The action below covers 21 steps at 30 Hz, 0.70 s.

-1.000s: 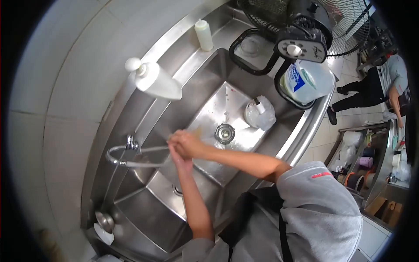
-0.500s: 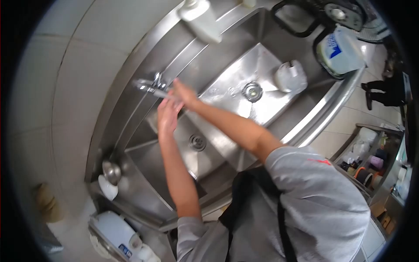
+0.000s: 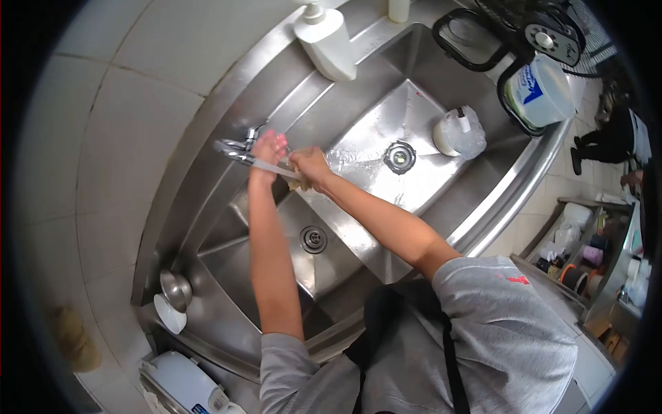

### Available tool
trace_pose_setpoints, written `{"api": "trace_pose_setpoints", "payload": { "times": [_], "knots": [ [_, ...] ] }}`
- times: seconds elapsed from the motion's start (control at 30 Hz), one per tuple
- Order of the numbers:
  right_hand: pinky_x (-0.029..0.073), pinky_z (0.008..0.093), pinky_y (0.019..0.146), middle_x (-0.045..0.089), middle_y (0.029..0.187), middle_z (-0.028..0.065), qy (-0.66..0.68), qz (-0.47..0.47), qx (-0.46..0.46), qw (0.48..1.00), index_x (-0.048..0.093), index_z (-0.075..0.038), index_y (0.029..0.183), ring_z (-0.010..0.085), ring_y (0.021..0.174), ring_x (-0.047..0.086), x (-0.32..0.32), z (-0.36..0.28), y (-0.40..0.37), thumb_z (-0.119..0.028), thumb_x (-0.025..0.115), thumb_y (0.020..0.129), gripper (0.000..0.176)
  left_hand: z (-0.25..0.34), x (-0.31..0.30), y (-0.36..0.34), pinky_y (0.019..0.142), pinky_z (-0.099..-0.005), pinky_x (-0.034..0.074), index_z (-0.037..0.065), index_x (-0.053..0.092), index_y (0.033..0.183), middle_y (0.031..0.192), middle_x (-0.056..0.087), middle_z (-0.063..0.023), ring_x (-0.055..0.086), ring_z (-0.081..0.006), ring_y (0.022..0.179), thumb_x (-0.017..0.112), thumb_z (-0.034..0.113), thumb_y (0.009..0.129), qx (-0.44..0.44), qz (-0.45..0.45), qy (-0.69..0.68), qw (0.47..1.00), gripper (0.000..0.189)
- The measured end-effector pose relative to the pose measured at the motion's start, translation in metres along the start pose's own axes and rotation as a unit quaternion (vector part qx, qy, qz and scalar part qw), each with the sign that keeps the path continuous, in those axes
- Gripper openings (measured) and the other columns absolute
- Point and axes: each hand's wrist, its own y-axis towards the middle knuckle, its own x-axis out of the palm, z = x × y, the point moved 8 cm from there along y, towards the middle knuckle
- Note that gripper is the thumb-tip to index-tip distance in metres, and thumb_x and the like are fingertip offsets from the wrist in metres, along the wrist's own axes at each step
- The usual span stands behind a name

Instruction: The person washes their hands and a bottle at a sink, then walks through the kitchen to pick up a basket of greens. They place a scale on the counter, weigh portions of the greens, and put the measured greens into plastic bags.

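Water [image 3: 276,168] runs from the chrome faucet [image 3: 236,153] on the sink's back ledge. Close beside the spout, my left hand [image 3: 267,148] is raised with its fingers apart and nothing visible in it. My right hand [image 3: 312,168] is just to its right, where the stream lands, its fingers curled in. What lies inside those fingers, if anything, is hidden. Both hands are above the divider of a two-basin steel sink [image 3: 331,228].
A white pump bottle [image 3: 327,45] stands on the back ledge. The right basin holds a clear plastic container [image 3: 460,132]. A translucent tub [image 3: 541,90] hangs in a black holder at the right rim. Metal and white bowls [image 3: 172,293] sit at left. Another person [image 3: 610,145] stands far right.
My hands, close together before, have come apart: the left went up toward the faucet, the right moved down and right with its fingers curled. The view has shifted slightly.
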Motion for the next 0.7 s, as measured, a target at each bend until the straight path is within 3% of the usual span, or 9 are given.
{"api": "trace_pose_setpoints", "payload": {
  "times": [0.03,0.13,0.23,0.3,0.37,0.4,0.5,0.57,0.7],
  "knots": [
    [0.047,0.0337,0.055,0.051,0.067,0.0067,0.055,-0.138,0.087,0.985,0.05,-0.002,0.075,0.016,0.06,0.051,0.004,0.014,0.004,-0.019,0.057,0.079,0.019,0.01,0.014,0.004,0.079,-0.0296,0.045,-0.001,0.037,0.121,0.115,0.051,-0.0149,0.053,-0.0212,0.097,0.043,0.015,0.088,-0.001,-0.032,-0.064,0.997,0.038],
    [0.048,0.0332,0.059,0.053,0.086,0.0097,0.125,-0.215,0.197,0.948,0.049,-0.003,0.095,0.0187,0.071,0.054,-0.027,0.043,0.013,-0.02,0.059,0.076,0.028,0.02,0.016,0.026,0.091,-0.0342,0.039,-0.003,0.034,0.123,0.126,0.042,-0.0178,0.042,-0.0262,0.115,0.04,0.014,0.089,0.015,-0.07,-0.219,0.973,0.039],
    [0.046,0.0298,0.051,0.051,0.067,0.0047,0.168,-0.239,0.225,0.93,0.048,-0.006,0.086,0.0155,0.059,0.051,-0.071,0.058,0.025,-0.02,0.058,0.076,0.02,0.04,0.006,0.038,0.095,-0.0361,0.036,-0.006,0.033,0.124,0.128,0.04,-0.0185,0.038,-0.0282,0.119,0.039,0.014,0.089,0.068,-0.067,-0.328,0.94,0.04],
    [0.044,0.029,0.049,0.05,0.062,0.0042,0.058,-0.186,0.178,0.965,0.048,-0.006,0.083,0.0141,0.056,0.05,-0.112,0.117,0.067,-0.019,0.056,0.075,0.018,0.045,0.007,0.025,0.094,-0.0362,0.036,-0.007,0.034,0.123,0.126,0.042,-0.0183,0.041,-0.0282,0.118,0.04,0.015,0.089,0.1,-0.047,-0.354,0.929,0.041],
    [0.042,0.0287,0.049,0.052,0.064,0.0084,-0.054,-0.05,0.022,0.997,0.052,-0.007,0.083,0.0197,0.053,0.05,-0.148,0.147,0.087,-0.011,0.05,0.074,0.009,0.046,0.016,-0.001,0.096,-0.0366,0.034,-0.007,0.03,0.127,0.127,0.041,-0.0182,0.041,-0.0288,0.117,0.042,0.014,0.088,0.156,0.054,-0.17,0.971,0.046],
    [0.043,0.031,0.055,0.054,0.071,0.0098,-0.225,-0.022,-0.048,0.973,0.053,-0.008,0.087,0.0224,0.062,0.053,-0.16,0.152,0.094,-0.011,0.053,0.072,0.015,0.039,0.009,-0.012,0.097,-0.036,0.032,-0.006,0.028,0.129,0.128,0.04,-0.0184,0.041,-0.0288,0.117,0.043,0.014,0.088,0.209,0.101,0.004,0.973,0.048],
    [0.041,0.0397,0.077,0.055,0.095,0.0115,-0.553,-0.037,-0.202,0.808,0.054,-0.013,0.094,0.0299,0.09,0.051,-0.185,0.164,0.1,-0.015,0.058,0.069,0.025,0.011,0.009,-0.067,0.101,-0.0338,0.024,-0.001,0.023,0.133,0.134,0.032,-0.0188,0.034,-0.0293,0.122,0.045,0.016,0.088,0.292,0.218,0.333,0.87,0.053],
    [0.035,0.043,0.085,0.05,0.105,0.0126,-0.61,-0.022,-0.139,0.78,0.055,-0.015,0.096,0.0308,0.102,0.043,-0.235,0.223,0.127,-0.015,0.06,0.068,0.028,-0.023,0.012,-0.079,0.103,-0.0324,0.018,0.002,0.015,0.136,0.138,0.024,-0.0197,0.023,-0.0287,0.128,0.047,0.018,0.088,0.25,0.278,0.424,0.825,0.06],
    [0.035,0.0429,0.084,0.05,0.102,0.0155,-0.653,-0.102,-0.149,0.735,0.057,-0.014,0.095,0.0329,0.097,0.044,-0.269,0.232,0.147,-0.012,0.058,0.068,0.027,-0.062,0.018,-0.069,0.104,-0.0326,0.016,0.004,0.004,0.137,0.141,0.014,-0.0197,0.013,-0.0301,0.131,0.047,0.02,0.088,0.15,0.289,0.426,0.844,0.067]
  ]
}}
